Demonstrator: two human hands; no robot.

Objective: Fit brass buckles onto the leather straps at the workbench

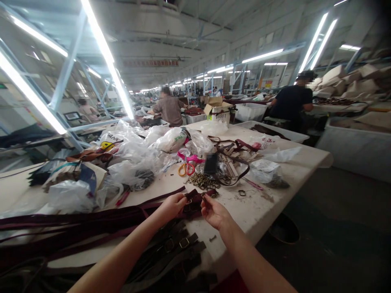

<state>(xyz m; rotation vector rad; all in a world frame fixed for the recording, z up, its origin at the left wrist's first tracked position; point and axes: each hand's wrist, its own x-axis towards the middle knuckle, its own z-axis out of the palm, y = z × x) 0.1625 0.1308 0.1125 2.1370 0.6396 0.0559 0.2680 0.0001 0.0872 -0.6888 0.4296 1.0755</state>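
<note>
My left hand (171,205) is closed on the end of a dark maroon strap (91,217) that runs left across the white table (293,171). My right hand (214,211) pinches the same strap end, fingers curled around a small metal buckle piece I can barely make out. Both hands meet near the table's front edge. Just beyond them lies a pile of brass metal rings (203,181). Below my hands lie several dark straps with buckles (180,244).
Orange-handled scissors (186,168), pink ribbon, clear plastic bags (137,154) and loose brown straps (235,156) crowd the table. A cardboard box (217,109) stands at the far end. Two people sit working at benches beyond. Dark floor lies to the right.
</note>
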